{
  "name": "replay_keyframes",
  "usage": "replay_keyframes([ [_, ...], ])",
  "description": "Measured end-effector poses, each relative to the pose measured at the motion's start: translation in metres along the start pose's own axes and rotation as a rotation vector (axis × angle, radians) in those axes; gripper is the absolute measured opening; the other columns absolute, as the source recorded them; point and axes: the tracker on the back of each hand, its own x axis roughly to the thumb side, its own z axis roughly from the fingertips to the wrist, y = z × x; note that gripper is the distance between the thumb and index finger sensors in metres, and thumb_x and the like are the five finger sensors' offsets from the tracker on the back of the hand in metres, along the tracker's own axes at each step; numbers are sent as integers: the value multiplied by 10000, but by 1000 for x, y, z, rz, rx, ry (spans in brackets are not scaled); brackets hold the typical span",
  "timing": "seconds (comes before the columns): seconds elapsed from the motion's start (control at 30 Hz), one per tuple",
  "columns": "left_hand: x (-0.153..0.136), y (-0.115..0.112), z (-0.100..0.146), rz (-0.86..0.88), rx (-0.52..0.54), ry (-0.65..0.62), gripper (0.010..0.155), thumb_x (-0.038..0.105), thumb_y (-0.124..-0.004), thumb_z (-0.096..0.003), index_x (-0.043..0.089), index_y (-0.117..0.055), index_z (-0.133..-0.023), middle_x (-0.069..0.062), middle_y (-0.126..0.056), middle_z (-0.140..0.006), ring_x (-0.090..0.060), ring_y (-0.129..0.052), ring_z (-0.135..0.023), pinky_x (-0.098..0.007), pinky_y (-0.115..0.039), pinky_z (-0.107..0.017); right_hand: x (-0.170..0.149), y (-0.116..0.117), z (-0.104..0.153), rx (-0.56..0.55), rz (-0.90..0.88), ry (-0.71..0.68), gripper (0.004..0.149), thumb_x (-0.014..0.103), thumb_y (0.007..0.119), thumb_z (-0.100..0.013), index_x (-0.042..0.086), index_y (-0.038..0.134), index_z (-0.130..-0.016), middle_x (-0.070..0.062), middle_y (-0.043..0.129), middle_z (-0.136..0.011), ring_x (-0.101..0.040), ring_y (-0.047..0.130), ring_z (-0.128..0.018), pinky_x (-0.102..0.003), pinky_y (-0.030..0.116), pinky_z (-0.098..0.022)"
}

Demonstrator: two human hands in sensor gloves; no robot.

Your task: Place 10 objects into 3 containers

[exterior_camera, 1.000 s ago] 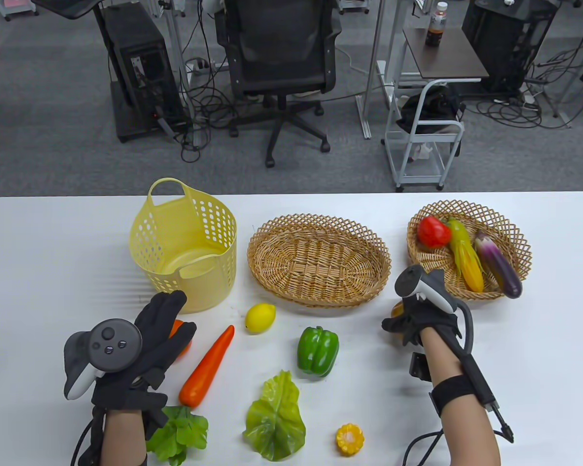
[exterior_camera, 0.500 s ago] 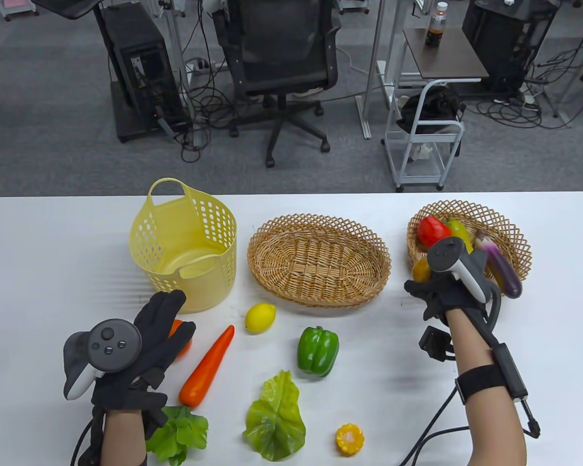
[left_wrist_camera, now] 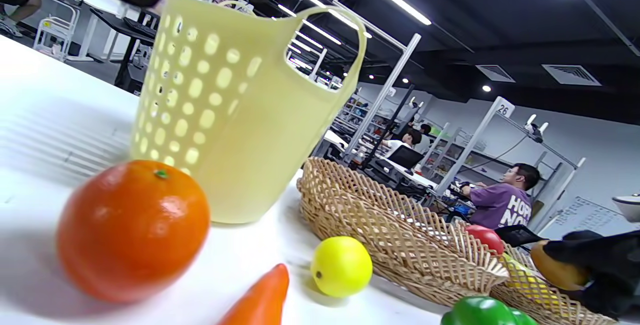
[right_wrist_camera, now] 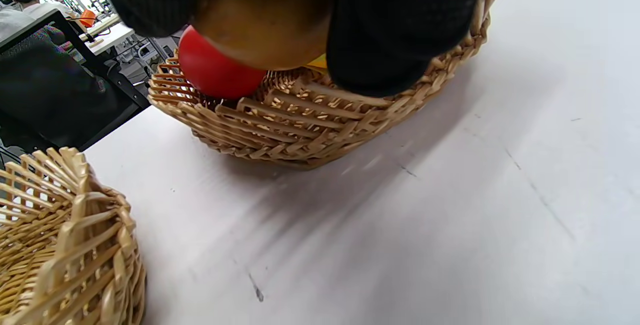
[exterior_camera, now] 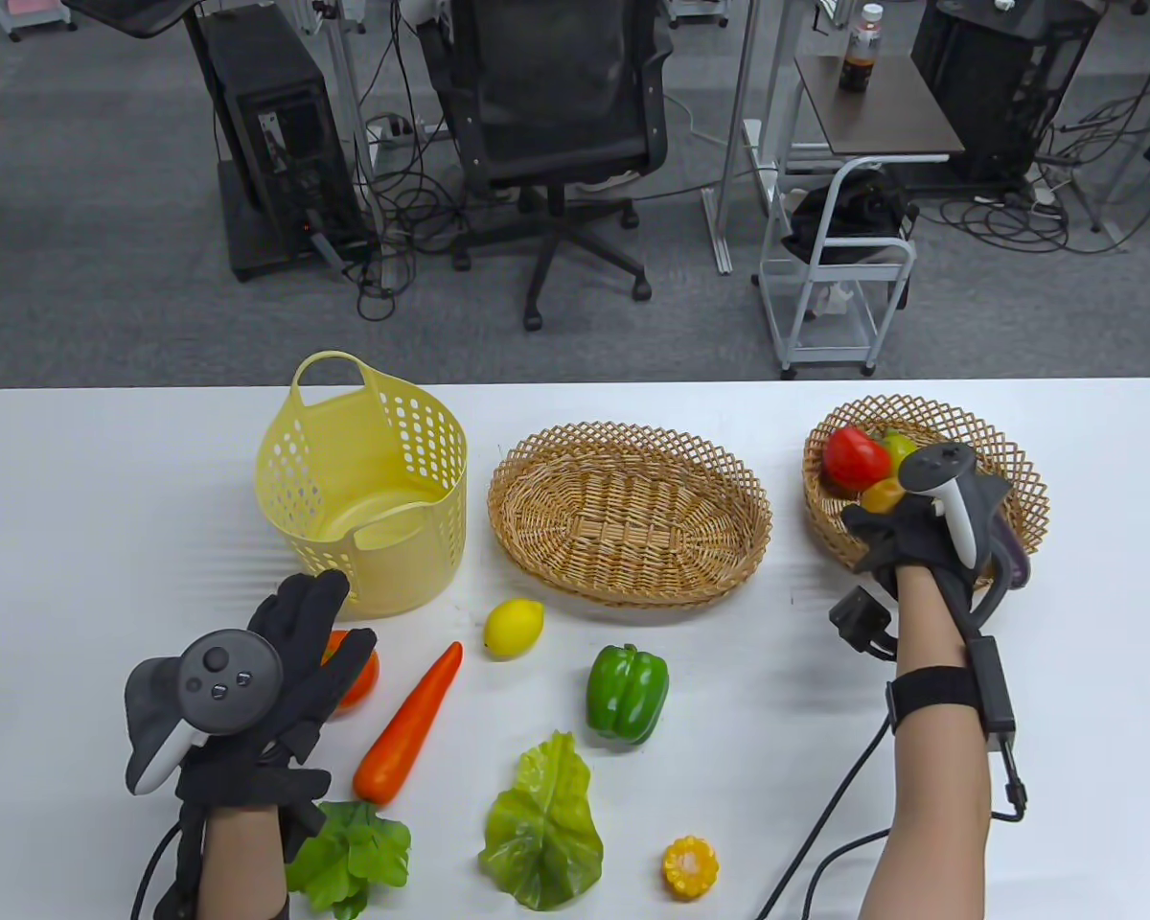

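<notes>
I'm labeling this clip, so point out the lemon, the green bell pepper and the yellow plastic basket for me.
lemon (exterior_camera: 514, 628), table view, middle of its rind.
green bell pepper (exterior_camera: 627, 693), table view, center of its body.
yellow plastic basket (exterior_camera: 428, 450), table view, perforated right wall.

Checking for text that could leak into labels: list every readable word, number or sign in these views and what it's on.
"26": white tag atop a metal rack post, left wrist view.
"HOP" over "NO", cut off: back of a seated man's purple shirt, left wrist view.
Bottle label on the side table, table view: too small to read.
Whiteboard sheet at right, left wrist view: blurred, unreadable.
Nothing readable on the baskets, produce or gloves.
</notes>
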Motion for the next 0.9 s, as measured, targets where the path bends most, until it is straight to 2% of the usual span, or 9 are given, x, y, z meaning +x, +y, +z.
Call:
replay_keyframes([
  [0.23,2,1,1,10,4,-16,745,654,-470,-630,195,-394,-1212,-238,-407,-1246,-576,-424,-1109,-684,-568,-708,-5,-9,14,-18,-17,-70,913,571,638,-567,166,-9,-1069,-299,253,-1158,-399,863,-668,-382,791,-472],
  [0.33,1,3,4,22,12,-23,745,653,-470,-630,194,-394,-1212,-240,-408,-1246,-576,-426,-1109,-685,-568,-707,-7,-11,30,-21,-4,-168,907,563,637,-570,142,12,-1075,-313,253,-1150,-437,832,-723,-438,773,-514],
  [0.43,2,5,6,29,18,-34,746,654,-469,-630,194,-393,-1212,-248,-403,-1245,-577,-426,-1109,-684,-569,-707,-6,-9,54,22,44,-302,866,557,641,-570,126,128,-1118,-302,276,-1161,-499,729,-859,-525,721,-582],
  [0.5,2,6,6,32,18,-41,746,655,-468,-630,196,-391,-1213,-248,-403,-1245,-574,-426,-1110,-684,-569,-708,-5,-7,69,90,71,-372,817,557,641,-570,111,267,-1143,-305,378,-1158,-509,724,-869,-544,714,-591],
  [0.53,2,6,6,36,16,-44,749,656,-467,-630,193,-389,-1214,-252,-404,-1243,-577,-425,-1110,-685,-568,-707,-6,-4,78,162,69,-390,806,554,642,-572,100,301,-1145,-304,432,-1148,-514,732,-862,-549,713,-590],
  [0.67,3,5,5,37,10,-44,748,655,-468,-630,192,-391,-1213,-251,-406,-1243,-560,-434,-1119,-685,-571,-706,-9,18,108,419,100,-465,827,551,642,-577,62,294,-1145,-327,439,-1139,-526,725,-863,-564,710,-589],
  [0.9,7,1,5,31,-6,-57,747,657,-467,-629,197,-390,-1213,-250,-406,-1244,-556,-436,-1122,-684,-572,-707,-19,79,161,679,302,-625,875,554,664,-560,32,256,-1131,-324,449,-1127,-500,755,-852,-538,745,-572],
])
